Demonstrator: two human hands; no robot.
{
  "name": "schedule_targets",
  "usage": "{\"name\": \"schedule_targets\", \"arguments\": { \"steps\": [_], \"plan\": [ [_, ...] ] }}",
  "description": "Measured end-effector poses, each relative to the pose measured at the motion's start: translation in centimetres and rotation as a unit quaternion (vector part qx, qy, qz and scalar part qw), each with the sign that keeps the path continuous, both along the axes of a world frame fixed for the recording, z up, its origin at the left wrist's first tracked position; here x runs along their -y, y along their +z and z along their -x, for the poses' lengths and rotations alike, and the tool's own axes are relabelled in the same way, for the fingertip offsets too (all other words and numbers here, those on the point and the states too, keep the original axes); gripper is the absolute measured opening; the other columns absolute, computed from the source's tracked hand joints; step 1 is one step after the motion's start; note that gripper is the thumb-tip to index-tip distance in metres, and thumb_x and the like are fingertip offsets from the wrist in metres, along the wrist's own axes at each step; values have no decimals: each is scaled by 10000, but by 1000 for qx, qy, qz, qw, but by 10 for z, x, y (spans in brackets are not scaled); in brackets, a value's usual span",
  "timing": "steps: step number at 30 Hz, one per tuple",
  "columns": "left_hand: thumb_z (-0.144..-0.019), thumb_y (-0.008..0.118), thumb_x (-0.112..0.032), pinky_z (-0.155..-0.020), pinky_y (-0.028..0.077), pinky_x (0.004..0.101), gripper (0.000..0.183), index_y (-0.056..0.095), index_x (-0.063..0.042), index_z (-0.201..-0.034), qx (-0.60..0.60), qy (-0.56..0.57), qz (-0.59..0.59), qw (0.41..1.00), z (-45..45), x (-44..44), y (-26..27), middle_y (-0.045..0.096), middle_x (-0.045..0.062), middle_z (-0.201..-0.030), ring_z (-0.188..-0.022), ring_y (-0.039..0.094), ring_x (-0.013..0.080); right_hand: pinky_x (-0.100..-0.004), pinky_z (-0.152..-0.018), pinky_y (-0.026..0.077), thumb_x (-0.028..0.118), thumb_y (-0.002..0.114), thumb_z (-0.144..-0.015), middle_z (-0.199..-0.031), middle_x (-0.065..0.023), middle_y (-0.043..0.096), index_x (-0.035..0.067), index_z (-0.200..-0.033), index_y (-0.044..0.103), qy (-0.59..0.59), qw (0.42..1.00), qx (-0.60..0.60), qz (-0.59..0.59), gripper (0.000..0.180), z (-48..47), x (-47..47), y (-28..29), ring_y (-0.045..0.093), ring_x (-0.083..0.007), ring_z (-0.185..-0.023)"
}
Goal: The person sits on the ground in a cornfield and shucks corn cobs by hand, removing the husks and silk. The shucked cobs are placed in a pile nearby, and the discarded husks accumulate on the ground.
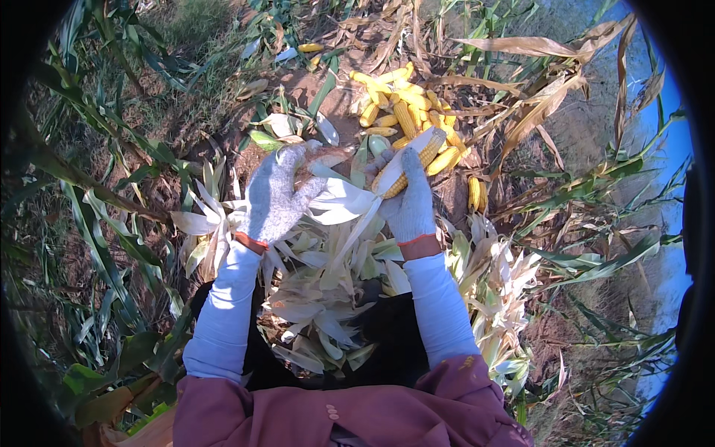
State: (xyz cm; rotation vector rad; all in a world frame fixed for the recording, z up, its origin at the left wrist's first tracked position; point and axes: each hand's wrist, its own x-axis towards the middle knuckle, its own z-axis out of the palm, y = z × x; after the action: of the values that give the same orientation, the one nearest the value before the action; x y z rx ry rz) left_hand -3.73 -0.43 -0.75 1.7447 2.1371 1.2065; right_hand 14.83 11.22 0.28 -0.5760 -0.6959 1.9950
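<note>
My right hand, in a pale knit glove with an orange cuff, grips a yellow ear of corn. That ear is tilted, and a pale husk strip lies along it. Loose white husk leaves spread from its lower end towards my left hand. The left hand wears a matching glove; its thumb and fingers are apart. Brown corn silk and husk lie by its fingertips, and whether it grips them is unclear. Just beyond my right hand is a pile of husked yellow ears.
Stripped husks cover the ground between my legs, with another heap at the right. Two ears lie right of the pile. A green-husked ear lies past my left hand. Corn stalks and dry leaves flank both sides.
</note>
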Motion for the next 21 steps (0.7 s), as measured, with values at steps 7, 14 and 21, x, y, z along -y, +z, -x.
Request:
{"name": "schedule_targets", "arguments": {
  "steps": [7,14,21],
  "plan": [
    [-844,657,-140,-930,447,362,533,456,-25,-1324,430,-283,25,857,-42,-5,-20,532,132,-1252,-1122,524,222,-294,-730,515,223,546,-957,-955,-35,594,49,-1113,498,-37,980,131,-144,240,30,40,14,596,-119,-819],
    [-844,561,-209,-687,486,415,170,625,-81,-937,44,-253,-48,965,-46,3,-33,596,138,-870,-808,589,339,-312,-656,541,368,491,-973,-881,-65,581,52,-1065,525,81,994,65,-17,331,18,29,21,603,-170,-726],
    [-727,611,-187,-594,478,423,176,648,-106,-879,-69,-291,-132,945,-39,7,-25,611,123,-777,-677,596,333,-339,-674,535,471,492,-950,-877,-82,588,44,-1082,539,-3,993,111,48,449,8,8,5,591,-198,-762]
  ]
}}
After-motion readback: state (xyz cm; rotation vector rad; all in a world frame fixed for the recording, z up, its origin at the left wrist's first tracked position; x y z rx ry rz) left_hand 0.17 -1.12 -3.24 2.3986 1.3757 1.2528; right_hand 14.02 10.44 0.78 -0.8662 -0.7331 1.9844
